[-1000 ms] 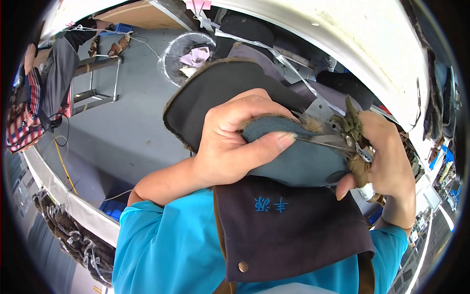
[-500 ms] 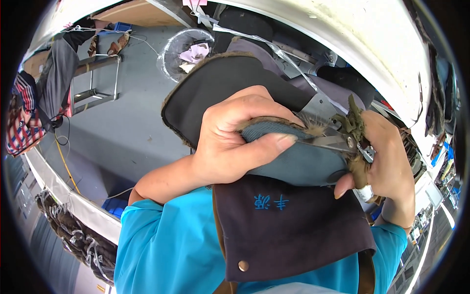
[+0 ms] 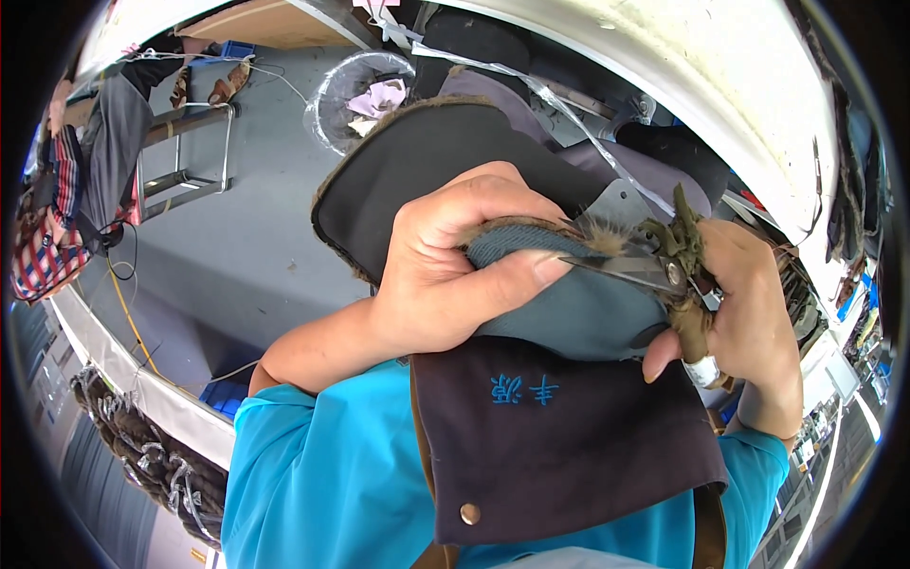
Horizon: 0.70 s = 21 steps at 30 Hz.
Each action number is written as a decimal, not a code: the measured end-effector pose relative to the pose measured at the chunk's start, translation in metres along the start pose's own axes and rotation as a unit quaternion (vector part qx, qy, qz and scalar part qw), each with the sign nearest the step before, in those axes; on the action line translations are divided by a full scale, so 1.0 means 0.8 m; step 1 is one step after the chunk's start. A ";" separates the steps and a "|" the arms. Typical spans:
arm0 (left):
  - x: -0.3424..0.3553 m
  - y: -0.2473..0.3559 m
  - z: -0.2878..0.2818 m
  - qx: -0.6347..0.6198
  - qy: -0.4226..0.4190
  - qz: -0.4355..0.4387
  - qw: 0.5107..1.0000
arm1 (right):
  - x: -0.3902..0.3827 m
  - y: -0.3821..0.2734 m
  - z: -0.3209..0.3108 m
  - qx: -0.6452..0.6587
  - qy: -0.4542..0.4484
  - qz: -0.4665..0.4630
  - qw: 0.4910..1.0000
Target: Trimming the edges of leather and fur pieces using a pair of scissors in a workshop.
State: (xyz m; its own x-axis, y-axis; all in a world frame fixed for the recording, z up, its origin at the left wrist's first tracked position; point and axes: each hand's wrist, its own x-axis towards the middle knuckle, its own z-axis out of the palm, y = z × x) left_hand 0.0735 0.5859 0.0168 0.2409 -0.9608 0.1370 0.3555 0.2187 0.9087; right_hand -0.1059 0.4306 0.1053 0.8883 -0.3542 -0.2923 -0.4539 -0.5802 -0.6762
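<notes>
My left hand (image 3: 464, 261) pinches the folded edge of a fur-trimmed fabric piece (image 3: 427, 161), thumb on its grey-blue side. The piece is black on its far part, with brown fur along the rim. My right hand (image 3: 749, 294) is closed around scissors (image 3: 654, 273) whose handles are wrapped in olive cloth and white tape. The blades lie along the folded edge, their tips close to my left thumb. A loose tuft of fur (image 3: 602, 237) sticks up beside the blades. Under the piece hangs a dark apron flap (image 3: 569, 427) with blue stitching and a metal snap.
A bin lined with clear plastic (image 3: 327, 104) holds pale scraps at the far left. Left of it stands a metal-framed stool (image 3: 185, 156), with a person in a striped sleeve (image 3: 66, 180) beyond. A white table edge (image 3: 739, 85) curves across the upper right.
The scissor blades have drawn closer together and shifted slightly along the edge. My left hand stays at nearly the same place. At far left, the other person's arm has moved.
</notes>
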 end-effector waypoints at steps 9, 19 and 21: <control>0.003 0.004 0.003 0.023 0.004 -0.004 1.000 | -0.006 0.000 0.001 -0.009 -0.005 0.040 0.999; 0.006 0.012 0.004 0.044 0.018 -0.039 0.998 | -0.006 -0.003 0.001 0.026 -0.007 0.064 0.998; 0.009 0.013 0.003 0.085 0.021 -0.020 0.996 | -0.005 -0.002 0.000 0.024 -0.004 0.068 0.997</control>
State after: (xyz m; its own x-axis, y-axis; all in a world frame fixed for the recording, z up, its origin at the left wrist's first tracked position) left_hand 0.0767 0.5810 0.0285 0.2681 -0.9595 0.0865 0.2076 0.1452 0.9674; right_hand -0.1090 0.4331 0.1079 0.8190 -0.4215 -0.3893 -0.5669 -0.4904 -0.6619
